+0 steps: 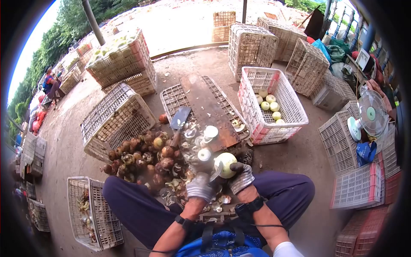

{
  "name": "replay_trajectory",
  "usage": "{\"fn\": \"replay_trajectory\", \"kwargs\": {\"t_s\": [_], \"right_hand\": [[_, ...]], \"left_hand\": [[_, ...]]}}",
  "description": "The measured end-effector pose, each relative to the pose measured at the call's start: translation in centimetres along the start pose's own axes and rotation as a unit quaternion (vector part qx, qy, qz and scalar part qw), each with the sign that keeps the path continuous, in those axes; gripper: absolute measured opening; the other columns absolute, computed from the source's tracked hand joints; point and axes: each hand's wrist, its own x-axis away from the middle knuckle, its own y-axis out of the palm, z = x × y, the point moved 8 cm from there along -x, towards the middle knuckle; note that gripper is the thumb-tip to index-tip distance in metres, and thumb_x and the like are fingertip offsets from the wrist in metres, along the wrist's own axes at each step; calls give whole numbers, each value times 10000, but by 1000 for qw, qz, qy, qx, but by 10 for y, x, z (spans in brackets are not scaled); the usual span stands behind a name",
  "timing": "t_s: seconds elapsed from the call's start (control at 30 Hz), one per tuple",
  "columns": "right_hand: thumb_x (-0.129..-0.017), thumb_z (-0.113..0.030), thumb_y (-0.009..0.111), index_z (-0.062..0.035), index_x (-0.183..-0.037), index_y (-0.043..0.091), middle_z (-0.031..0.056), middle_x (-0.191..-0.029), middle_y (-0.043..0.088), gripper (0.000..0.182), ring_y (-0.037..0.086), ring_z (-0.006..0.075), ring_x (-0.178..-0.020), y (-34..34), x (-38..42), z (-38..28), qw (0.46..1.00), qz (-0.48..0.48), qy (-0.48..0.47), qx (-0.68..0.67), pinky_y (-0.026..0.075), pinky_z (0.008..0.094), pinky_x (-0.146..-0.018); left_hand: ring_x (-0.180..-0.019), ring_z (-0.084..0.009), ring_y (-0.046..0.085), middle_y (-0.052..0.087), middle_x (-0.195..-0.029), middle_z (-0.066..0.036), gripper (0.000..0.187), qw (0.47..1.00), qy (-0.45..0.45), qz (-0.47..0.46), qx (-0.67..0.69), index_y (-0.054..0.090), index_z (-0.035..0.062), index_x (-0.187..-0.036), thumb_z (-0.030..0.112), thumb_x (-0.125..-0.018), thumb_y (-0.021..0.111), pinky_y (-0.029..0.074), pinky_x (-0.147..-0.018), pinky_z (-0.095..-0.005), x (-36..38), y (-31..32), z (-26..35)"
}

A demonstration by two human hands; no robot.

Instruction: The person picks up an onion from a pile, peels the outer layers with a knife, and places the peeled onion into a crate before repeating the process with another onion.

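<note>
A pale, peeled round bulb [228,165] is in my gloved right hand [242,176], whose dark-tipped thumb lies on its right side. My gloved left hand [200,187] is closed at the lower left of the bulb, around a tool with a light, blurred blade [217,171] that touches or nearly touches the bulb. White peeled pieces [204,154] and peelings lie just ahead of my hands. A broad cleaver [181,117] rests near the wooden board [207,107]. To the left is a heap of brown unpeeled bulbs [158,152].
A pink and white crate [274,132] at the right holds several pale bulbs [269,98]. A tipped crate [115,115] stands behind the brown heap. A fan [371,113] is at far right. Another person [52,83] sits at far left.
</note>
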Motion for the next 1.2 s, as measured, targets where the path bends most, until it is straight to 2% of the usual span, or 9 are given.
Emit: {"fn": "replay_trajectory", "kwargs": {"t_s": [0.13,0.27,0.33,0.47,0.67,0.8,0.93,1.07,1.2], "right_hand": [[-629,-49,616,69,-1071,576,193,-1023,643,459,614,355,-971,2,8,-36,1000,27,-11,-11,492,458,-924],[-663,-57,605,47,-1112,562,183,-1066,631,463,603,350,-994,4,5,-35,989,-7,-103,102,488,453,-929],[-680,-66,601,39,-1129,556,177,-1078,627,463,599,344,-1005,2,5,-30,987,-24,-115,105,485,447,-931],[-701,-84,602,44,-1134,551,175,-1083,626,454,598,330,-1011,5,8,-29,998,-25,-41,-52,480,438,-932],[-698,-87,632,57,-1140,545,181,-1089,630,473,596,330,-1031,25,12,-78,968,-43,-84,233,469,449,-952],[-706,-101,658,50,-1148,547,174,-1084,635,480,597,329,-1037,2,-1,-26,999,16,-27,-41,466,452,-961],[-716,-107,661,35,-1150,553,158,-1087,637,470,599,328,-1035,13,2,-19,935,26,51,-351,465,454,-962],[-707,-98,663,29,-1165,549,152,-1098,636,488,597,332,-1035,4,4,-16,993,46,-15,-106,463,456,-965],[-699,-91,674,32,-1186,537,162,-1099,631,520,602,328,-1016,9,-1,-14,983,18,21,-180,471,451,-950]], "left_hand": [[-733,-390,627,641,-796,-225,339,990,-136,13,30,655,30,-845,362,-774,656,490,-634,-467,2,-41,2],[-725,-388,613,625,-772,-211,312,992,40,115,31,654,22,-831,322,-747,676,483,-617,-472,5,-52,31],[-723,-367,617,617,-777,-198,305,997,42,33,-64,652,20,-820,299,-707,704,490,-613,-465,4,-28,33],[-729,-355,623,618,-809,-188,309,995,70,54,-36,650,29,-837,297,-696,710,498,-622,-458,5,-7,28],[-751,-353,618,627,-868,-176,355,997,2,80,9,621,62,-968,307,-721,695,496,-626,-454,0,-37,21],[-733,-348,607,612,-855,-161,314,988,79,134,-8,619,66,-937,308,-748,682,489,-605,-448,7,-38,29],[-697,-339,600,591,-790,-152,258,982,138,130,-14,626,69,-869,286,-742,685,491,-589,-437,5,-21,40],[-705,-336,614,617,-829,-153,247,982,102,151,38,646,87,-937,253,-755,663,493,-594,-438,-1,-14,23],[-732,-376,621,641,-921,-169,431,992,-45,33,111,606,89,-1034,398,-742,678,488,-612,-457,-4,-53,30]]}}
